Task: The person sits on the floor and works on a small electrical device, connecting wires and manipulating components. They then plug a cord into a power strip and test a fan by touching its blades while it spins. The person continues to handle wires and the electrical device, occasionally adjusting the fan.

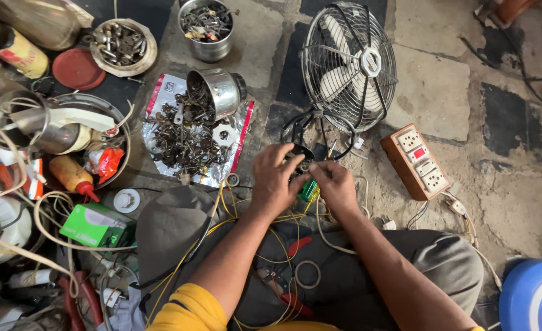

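A small dark fan base part (300,160) with a green-handled screwdriver (308,190) beneath it is pinched between the left hand (272,184) and the right hand (335,187), both closed on it. It is judged light, stiff and fiddly, best gripped at its rim. One table fan (349,64) stands just beyond; one switchboard (416,161) lies to the right; two metal cups (208,27) sit further out.

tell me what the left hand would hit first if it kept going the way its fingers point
The left hand points up-right, away from the person. Just past the small black part it touches, the first thing would likely be the table fan; depth is hard to judge.
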